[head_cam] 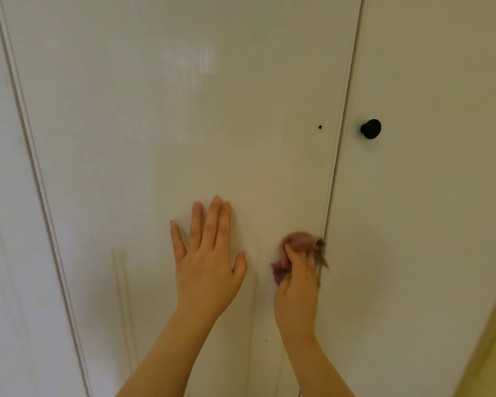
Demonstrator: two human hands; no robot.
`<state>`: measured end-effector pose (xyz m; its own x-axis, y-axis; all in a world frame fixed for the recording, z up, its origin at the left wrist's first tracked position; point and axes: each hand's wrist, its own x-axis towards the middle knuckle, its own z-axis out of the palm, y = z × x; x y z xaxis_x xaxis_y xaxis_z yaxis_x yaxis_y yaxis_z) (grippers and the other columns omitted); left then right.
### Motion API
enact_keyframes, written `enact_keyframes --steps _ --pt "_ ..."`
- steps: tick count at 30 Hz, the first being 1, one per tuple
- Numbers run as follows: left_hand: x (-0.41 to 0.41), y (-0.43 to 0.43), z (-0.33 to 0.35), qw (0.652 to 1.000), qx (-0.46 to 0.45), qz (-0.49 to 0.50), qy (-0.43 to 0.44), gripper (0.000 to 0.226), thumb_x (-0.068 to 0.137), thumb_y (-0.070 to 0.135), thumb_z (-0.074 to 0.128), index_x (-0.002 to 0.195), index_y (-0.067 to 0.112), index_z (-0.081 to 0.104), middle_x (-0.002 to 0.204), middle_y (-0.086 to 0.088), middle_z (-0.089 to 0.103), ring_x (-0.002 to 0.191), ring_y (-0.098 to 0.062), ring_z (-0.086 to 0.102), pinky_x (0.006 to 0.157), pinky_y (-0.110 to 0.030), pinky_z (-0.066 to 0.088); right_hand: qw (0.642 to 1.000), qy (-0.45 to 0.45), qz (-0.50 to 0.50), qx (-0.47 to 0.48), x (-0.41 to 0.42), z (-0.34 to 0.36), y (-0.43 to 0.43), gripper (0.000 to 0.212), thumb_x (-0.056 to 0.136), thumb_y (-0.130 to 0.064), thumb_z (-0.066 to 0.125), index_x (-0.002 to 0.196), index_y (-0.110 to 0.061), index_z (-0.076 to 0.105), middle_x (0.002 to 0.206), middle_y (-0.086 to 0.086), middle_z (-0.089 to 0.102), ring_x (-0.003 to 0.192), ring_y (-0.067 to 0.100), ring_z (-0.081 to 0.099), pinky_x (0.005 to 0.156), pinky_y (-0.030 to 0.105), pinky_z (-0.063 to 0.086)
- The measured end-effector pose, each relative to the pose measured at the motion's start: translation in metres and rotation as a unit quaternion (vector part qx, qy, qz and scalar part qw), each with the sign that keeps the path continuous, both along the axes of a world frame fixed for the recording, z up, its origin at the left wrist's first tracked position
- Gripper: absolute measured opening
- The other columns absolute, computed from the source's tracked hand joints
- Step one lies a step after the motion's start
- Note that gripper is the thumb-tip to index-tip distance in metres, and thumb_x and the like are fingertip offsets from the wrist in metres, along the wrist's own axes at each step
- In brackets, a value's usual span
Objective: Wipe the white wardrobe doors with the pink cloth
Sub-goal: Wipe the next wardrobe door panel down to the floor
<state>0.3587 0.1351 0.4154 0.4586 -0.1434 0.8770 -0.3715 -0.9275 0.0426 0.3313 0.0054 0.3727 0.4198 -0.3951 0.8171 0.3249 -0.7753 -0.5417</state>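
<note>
Right hand [297, 277] pinches the soft, light, bunched pink cloth [294, 247] against the left wardrobe door [184, 110] edge; left hand [208, 253] spread flat, bracing.

Blurred and hidden, around the black knob [370, 128]
Below and left of the knob, the pink cloth [297, 241] is blurred and mostly covered by the right hand [297, 285], fingertips indistinct. Just left of the knob, a dark dot [320, 127] is too small to identify.
</note>
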Motion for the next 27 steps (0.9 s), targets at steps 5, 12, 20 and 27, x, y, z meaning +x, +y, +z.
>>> enact_keyframes --steps 5,12,20,27 --pt "-0.004 0.002 0.002 1.0 -0.022 0.005 -0.008 0.078 0.08 0.043 0.039 0.148 0.012 0.017 0.154 -0.004 0.015 0.142 -0.028 0.011 0.113 -0.049 -0.001 0.999 -0.003 -0.003 0.041 0.012 0.051 -0.018 0.046 0.08 -0.006 0.035 0.12 -0.006 0.059 0.144 0.014 0.039 0.124 0.038 0.046 0.096 0.052 0.043" --pt "-0.011 0.013 -0.016 0.998 -0.054 0.021 0.031 0.078 0.079 0.043 0.038 0.147 0.011 0.018 0.154 -0.004 0.016 0.142 -0.028 0.011 0.112 -0.048 -0.002 1.0 0.007 -0.002 -0.003 -0.005 -0.025 0.003 0.042 0.079 0.002 0.043 0.117 -0.003 0.06 0.13 0.006 0.047 0.115 0.046 0.053 0.081 0.062 0.049" --pt "-0.015 0.013 -0.015 0.997 -0.058 0.032 0.049 0.08 0.078 0.046 0.037 0.148 0.013 0.016 0.156 -0.004 0.01 0.146 -0.019 -0.01 0.112 -0.046 -0.006 0.999 -0.025 -0.012 0.016 0.01 0.012 -0.005 0.042 0.085 -0.01 0.036 0.12 -0.007 0.059 0.135 0.015 0.051 0.12 0.042 0.051 0.089 0.057 0.047" --pt "-0.014 0.021 -0.017 0.996 -0.066 0.037 0.055 0.081 0.078 0.045 0.037 0.149 0.014 0.012 0.156 -0.003 0.008 0.145 -0.02 -0.007 0.112 -0.046 -0.006 0.999 -0.029 0.008 -0.012 0.008 0.044 0.011 0.041 0.08 0.001 0.043 0.117 0.004 0.059 0.133 0.014 0.046 0.12 0.047 0.047 0.092 0.058 0.044"
